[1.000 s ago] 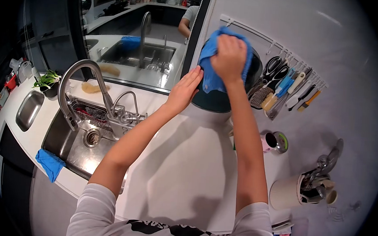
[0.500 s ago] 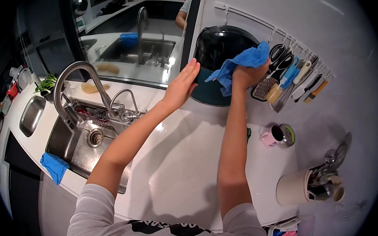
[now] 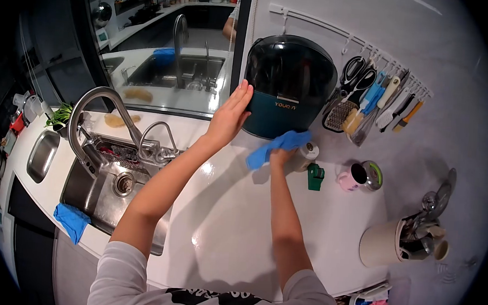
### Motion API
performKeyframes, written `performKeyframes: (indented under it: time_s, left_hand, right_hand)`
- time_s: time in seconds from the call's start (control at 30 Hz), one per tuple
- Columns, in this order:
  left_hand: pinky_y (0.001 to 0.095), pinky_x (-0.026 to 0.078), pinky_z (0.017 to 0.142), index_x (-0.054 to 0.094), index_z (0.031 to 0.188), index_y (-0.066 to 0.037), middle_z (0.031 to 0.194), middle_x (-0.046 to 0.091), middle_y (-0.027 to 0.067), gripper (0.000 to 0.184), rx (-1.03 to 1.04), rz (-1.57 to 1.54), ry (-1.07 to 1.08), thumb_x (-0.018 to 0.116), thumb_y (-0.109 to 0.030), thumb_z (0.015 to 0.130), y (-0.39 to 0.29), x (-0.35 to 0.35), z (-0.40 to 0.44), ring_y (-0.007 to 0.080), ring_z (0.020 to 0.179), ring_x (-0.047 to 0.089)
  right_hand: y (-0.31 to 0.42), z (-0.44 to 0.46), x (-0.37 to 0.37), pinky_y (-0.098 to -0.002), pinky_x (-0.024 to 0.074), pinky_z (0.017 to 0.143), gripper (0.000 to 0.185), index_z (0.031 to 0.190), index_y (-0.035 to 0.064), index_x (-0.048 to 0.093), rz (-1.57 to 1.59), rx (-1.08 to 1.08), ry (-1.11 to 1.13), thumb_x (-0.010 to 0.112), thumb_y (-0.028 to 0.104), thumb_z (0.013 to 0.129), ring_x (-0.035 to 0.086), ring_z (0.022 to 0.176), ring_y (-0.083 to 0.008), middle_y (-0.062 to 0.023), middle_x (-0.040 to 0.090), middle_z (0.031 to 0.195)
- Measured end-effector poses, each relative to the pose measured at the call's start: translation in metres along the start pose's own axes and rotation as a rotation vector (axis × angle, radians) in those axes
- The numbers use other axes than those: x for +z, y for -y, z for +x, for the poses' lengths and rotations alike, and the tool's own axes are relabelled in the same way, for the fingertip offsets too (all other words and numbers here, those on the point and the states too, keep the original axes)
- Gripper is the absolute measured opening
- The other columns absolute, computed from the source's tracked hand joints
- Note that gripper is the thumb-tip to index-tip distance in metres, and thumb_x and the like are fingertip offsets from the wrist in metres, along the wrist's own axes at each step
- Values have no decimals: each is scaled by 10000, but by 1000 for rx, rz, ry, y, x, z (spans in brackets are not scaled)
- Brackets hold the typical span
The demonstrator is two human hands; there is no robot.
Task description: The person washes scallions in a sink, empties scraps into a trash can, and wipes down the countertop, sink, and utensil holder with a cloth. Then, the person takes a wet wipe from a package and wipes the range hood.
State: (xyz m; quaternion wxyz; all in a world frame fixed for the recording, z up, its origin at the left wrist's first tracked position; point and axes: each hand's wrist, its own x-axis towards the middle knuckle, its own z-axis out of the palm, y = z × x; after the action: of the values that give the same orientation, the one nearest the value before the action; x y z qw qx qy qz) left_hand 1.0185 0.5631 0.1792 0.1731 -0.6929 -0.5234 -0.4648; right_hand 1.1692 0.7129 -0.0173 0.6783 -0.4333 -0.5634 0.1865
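A dark green storage box point(image 3: 279, 116) with a smoky see-through lid point(image 3: 291, 66) and gold lettering stands against the wall at the back of the counter. My left hand point(image 3: 229, 120) rests on its left side, fingers stretched out and flat. In front of the box's base, my right hand point(image 3: 281, 156) grips a blue cloth point(image 3: 265, 152), which drapes out to the left and partly hides the fingers. Close to the right of this hand are a pale round container point(image 3: 309, 151) and a small green object point(image 3: 315, 177).
A steel sink point(image 3: 104, 191) with a curved tap point(image 3: 113, 97) lies left, another blue cloth point(image 3: 72, 222) over its edge. Scissors point(image 3: 352, 69) and utensils hang from a wall rail point(image 3: 330, 26). A pink mug point(image 3: 353, 177) and utensil holder point(image 3: 381, 243) stand right.
My right hand has moved the blue cloth down from the box's upper right to the counter by its base, uncovering the lid and lettering. My left hand stays on the box's side.
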Motion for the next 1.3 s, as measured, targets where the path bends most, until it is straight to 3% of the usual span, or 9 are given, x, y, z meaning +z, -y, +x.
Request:
performKeyframes:
  time_s: [0.07,0.27,0.47,0.67,0.77,0.87,1.03,1.2,1.3]
  left_hand:
    - [366,422,991,344,1398,-69,1441,337,162,704,10,0,-2,646,7,766,0,-1,0,319,1291,389]
    - [360,420,995,348,1395,-69,1442,335,161,710,16,17,5,654,6,759,4,1,-1,316,1293,386]
    - [352,445,970,403,1369,-76,1429,357,160,680,8,-72,7,541,129,735,6,-6,0,302,1267,420]
    - [319,432,973,467,1330,-96,1396,409,156,659,-61,-257,81,432,128,711,6,-26,6,308,1233,457]
    - [314,423,972,515,1282,-75,1362,453,158,568,-58,-349,53,417,64,740,12,-31,10,310,1218,476]
    - [331,411,976,552,1234,-52,1330,492,169,486,-87,-384,-37,417,21,773,9,-46,19,319,1198,504]
    - [326,367,1002,566,1206,-31,1319,512,175,352,-246,-403,-146,465,-69,871,8,-39,11,296,1209,507]
    - [334,429,938,585,1152,-32,1294,528,167,289,-342,-402,-124,523,-102,879,12,-29,-5,319,1162,535]
    - [350,446,908,533,1214,-25,1289,523,189,363,-378,-371,-99,557,-140,870,10,-21,-14,338,1106,562]
  right_hand:
    - [51,-17,-8,-391,263,1057,651,1325,-94,308,194,276,8,527,329,882,379,1231,-371,-275,362,1344]
    - [102,29,-19,-507,129,1097,812,1372,-96,193,-461,-523,50,570,366,820,205,1308,-458,-309,234,1403]
    - [169,38,14,-596,165,1044,706,1279,-60,379,-248,-444,-158,607,345,748,285,1217,-516,-288,354,1315]
    - [172,28,11,-518,211,1051,585,1257,-39,452,-919,-523,975,581,272,778,339,1231,-425,-211,433,1307]
    - [125,19,44,-428,290,1033,471,1218,-41,499,-382,-1081,545,554,188,811,399,1200,-366,-192,489,1256]
    - [172,31,47,-372,362,992,469,1219,-73,505,-496,-726,922,553,163,817,445,1174,-325,-217,514,1223]
    - [155,40,66,-350,459,846,409,1176,-87,534,-493,-1275,376,495,156,850,572,997,-309,-203,527,1211]
    - [108,23,75,-407,423,922,363,1169,-53,546,-683,-665,1153,455,166,893,573,1008,-349,-251,510,1233]
    - [31,-14,98,-409,389,983,381,1233,-13,506,-405,-769,887,442,130,886,533,1107,-346,-205,549,1214]
